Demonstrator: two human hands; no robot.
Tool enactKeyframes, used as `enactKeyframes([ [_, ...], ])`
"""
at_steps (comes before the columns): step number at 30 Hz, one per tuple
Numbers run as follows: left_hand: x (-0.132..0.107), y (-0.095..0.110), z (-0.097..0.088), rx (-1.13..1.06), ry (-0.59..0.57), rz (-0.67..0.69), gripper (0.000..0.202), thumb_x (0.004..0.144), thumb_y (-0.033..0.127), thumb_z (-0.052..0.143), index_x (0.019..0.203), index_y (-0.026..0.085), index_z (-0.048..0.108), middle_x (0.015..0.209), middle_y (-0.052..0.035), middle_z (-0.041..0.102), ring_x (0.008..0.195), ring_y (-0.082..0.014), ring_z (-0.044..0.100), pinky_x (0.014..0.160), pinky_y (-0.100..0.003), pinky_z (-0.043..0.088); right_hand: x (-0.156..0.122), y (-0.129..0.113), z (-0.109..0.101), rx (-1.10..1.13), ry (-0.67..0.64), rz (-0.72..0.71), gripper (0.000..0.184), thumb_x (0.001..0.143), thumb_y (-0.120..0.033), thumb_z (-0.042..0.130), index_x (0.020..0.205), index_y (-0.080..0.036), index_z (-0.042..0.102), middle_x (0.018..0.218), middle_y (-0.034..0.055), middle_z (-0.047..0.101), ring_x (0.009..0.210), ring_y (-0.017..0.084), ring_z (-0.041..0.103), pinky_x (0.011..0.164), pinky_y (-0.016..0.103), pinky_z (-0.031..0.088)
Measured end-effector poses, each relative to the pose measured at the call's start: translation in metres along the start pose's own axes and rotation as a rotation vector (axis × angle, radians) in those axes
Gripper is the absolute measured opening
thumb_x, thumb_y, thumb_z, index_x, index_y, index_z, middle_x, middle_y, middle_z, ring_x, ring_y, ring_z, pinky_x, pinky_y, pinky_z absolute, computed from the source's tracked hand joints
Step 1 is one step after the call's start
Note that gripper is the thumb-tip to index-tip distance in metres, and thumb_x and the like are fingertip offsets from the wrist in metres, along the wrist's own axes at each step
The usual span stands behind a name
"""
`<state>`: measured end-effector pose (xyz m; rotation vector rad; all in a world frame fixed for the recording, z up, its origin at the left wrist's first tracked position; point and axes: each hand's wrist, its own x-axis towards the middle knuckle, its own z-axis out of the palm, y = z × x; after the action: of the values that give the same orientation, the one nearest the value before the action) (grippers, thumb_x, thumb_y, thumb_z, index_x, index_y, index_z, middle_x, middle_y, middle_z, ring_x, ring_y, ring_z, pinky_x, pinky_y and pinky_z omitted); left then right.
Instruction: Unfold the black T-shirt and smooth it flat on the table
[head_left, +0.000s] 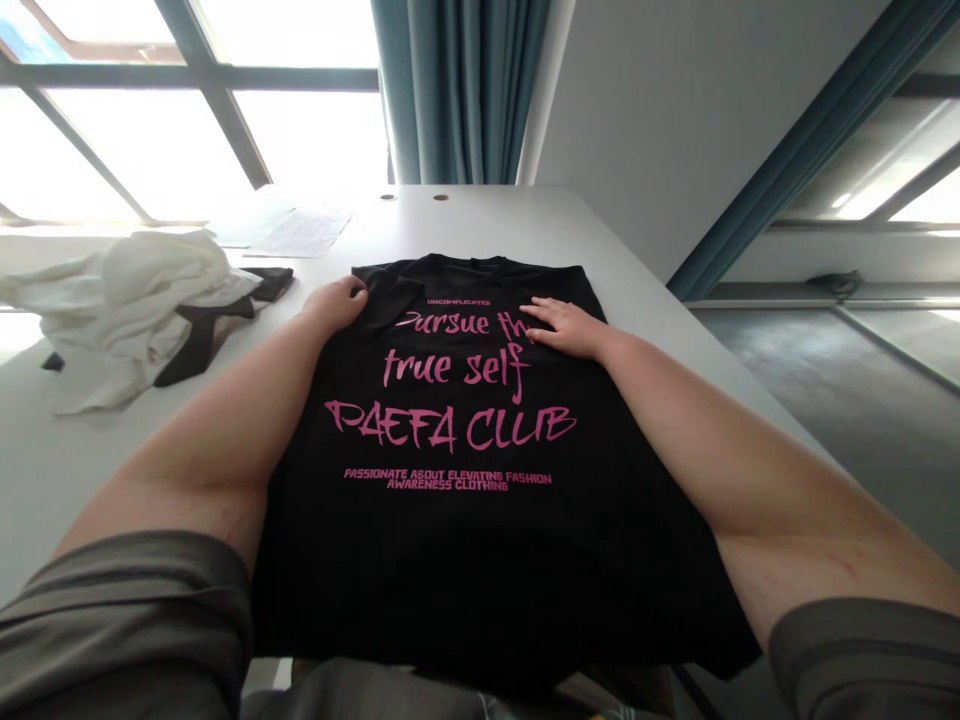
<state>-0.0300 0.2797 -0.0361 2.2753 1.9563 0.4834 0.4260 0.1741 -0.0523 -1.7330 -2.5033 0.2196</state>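
A black T-shirt (480, 560) with pink lettering lies front up on the white table, neckline at the far end and hem hanging toward me at the near edge. My left hand (339, 302) is at its upper left edge, fingers curled round the fabric near the shoulder, where a sleeve lies folded inward over the front. Flat on the upper right of the chest rests my right hand (568, 326), fingers stretched out and covering part of the top line of print. No sleeve shows on the shirt's right side.
A crumpled heap of white cloth with dark parts (150, 300) lies on the table (525, 220) to the left. Behind it are sheets of paper (300, 232). Windows and a blue curtain (465, 90) stand beyond; grey floor (817, 370) is at the right.
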Motion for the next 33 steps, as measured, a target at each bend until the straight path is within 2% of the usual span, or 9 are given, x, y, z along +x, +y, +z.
enactKeyframes([
  [4, 0.0, -0.001, -0.001, 0.0, -0.005, -0.011, 0.041, 0.089, 0.051, 0.055, 0.121, 0.03, 0.07, 0.119, -0.0068, 0.074, 0.114, -0.0318, 0.066, 0.102, -0.041, 0.05, -0.001, 0.004, -0.002, 0.03, 0.002, 0.016, 0.072, 0.099, -0.07, 0.041, 0.162, -0.034, 0.038, 0.17, 0.0041, 0.028, 0.156, 0.036, 0.025, 0.126, 0.062, 0.022],
  [10, 0.007, -0.01, -0.002, 0.076, -0.017, -0.12, 0.045, 0.088, 0.05, 0.061, 0.127, 0.028, 0.068, 0.122, -0.0101, 0.073, 0.115, -0.0336, 0.066, 0.099, -0.042, 0.052, -0.004, 0.026, -0.002, 0.1, 0.068, 0.093, 0.069, 0.101, -0.061, 0.045, 0.158, -0.021, 0.046, 0.165, 0.0101, 0.038, 0.155, 0.029, 0.03, 0.129, 0.045, 0.023],
  [13, 0.012, -0.016, -0.003, 0.122, -0.028, -0.159, 0.047, 0.088, 0.05, 0.061, 0.129, 0.028, 0.068, 0.125, -0.0099, 0.073, 0.116, -0.033, 0.066, 0.097, -0.04, 0.053, -0.003, 0.033, -0.002, 0.123, 0.077, 0.08, 0.065, 0.098, -0.057, 0.054, 0.154, -0.024, 0.052, 0.164, 0.0084, 0.04, 0.154, 0.03, 0.032, 0.129, 0.046, 0.025],
  [16, 0.016, -0.021, -0.002, 0.149, -0.032, -0.141, 0.048, 0.087, 0.051, 0.06, 0.129, 0.027, 0.069, 0.125, -0.0098, 0.073, 0.117, -0.0327, 0.066, 0.097, -0.04, 0.053, -0.005, 0.041, -0.005, 0.128, 0.121, 0.083, 0.06, 0.097, -0.053, 0.057, 0.149, -0.024, 0.058, 0.16, 0.0074, 0.047, 0.151, 0.03, 0.038, 0.128, 0.046, 0.028],
  [20, 0.017, -0.023, -0.002, 0.161, -0.04, -0.124, 0.05, 0.088, 0.05, 0.06, 0.13, 0.025, 0.07, 0.125, -0.0117, 0.073, 0.119, -0.0336, 0.065, 0.098, -0.041, 0.053, -0.011, 0.06, -0.007, 0.088, 0.225, 0.225, 0.051, 0.096, -0.047, 0.056, 0.138, -0.021, 0.067, 0.147, 0.0107, 0.059, 0.138, 0.032, 0.053, 0.121, 0.047, 0.039],
  [22, 0.016, -0.023, -0.001, 0.167, -0.034, -0.129, 0.051, 0.088, 0.052, 0.059, 0.131, 0.025, 0.07, 0.129, -0.0122, 0.071, 0.12, -0.034, 0.064, 0.099, -0.042, 0.053, -0.013, 0.07, -0.005, 0.06, 0.262, 0.286, 0.048, 0.095, -0.044, 0.056, 0.134, -0.02, 0.069, 0.142, 0.0112, 0.062, 0.134, 0.032, 0.056, 0.119, 0.047, 0.042],
  [27, 0.013, -0.017, -0.003, 0.136, -0.018, -0.093, 0.058, 0.09, 0.056, 0.056, 0.137, 0.023, 0.064, 0.137, -0.0139, 0.066, 0.123, -0.0336, 0.062, 0.103, -0.041, 0.051, -0.014, 0.079, 0.001, 0.048, 0.255, 0.366, 0.055, 0.093, -0.052, 0.06, 0.141, -0.025, 0.064, 0.148, 0.011, 0.057, 0.138, 0.035, 0.052, 0.121, 0.051, 0.038],
  [29, 0.015, -0.014, -0.005, 0.087, -0.059, -0.095, 0.061, 0.09, 0.058, 0.055, 0.139, 0.023, 0.062, 0.134, -0.0131, 0.069, 0.119, -0.032, 0.065, 0.099, -0.039, 0.052, -0.014, 0.079, 0.001, 0.049, 0.234, 0.406, 0.059, 0.093, -0.056, 0.059, 0.145, -0.026, 0.061, 0.152, 0.0113, 0.053, 0.14, 0.037, 0.05, 0.122, 0.054, 0.036],
  [33, 0.018, -0.011, -0.014, 0.032, -0.168, -0.164, 0.063, 0.087, 0.058, 0.062, 0.138, 0.022, 0.064, 0.116, -0.0125, 0.075, 0.098, -0.0299, 0.071, 0.084, -0.037, 0.057, -0.014, 0.08, 0.001, 0.048, 0.208, 0.407, 0.064, 0.093, -0.06, 0.057, 0.148, -0.028, 0.058, 0.156, 0.0108, 0.05, 0.143, 0.038, 0.046, 0.122, 0.056, 0.034],
])
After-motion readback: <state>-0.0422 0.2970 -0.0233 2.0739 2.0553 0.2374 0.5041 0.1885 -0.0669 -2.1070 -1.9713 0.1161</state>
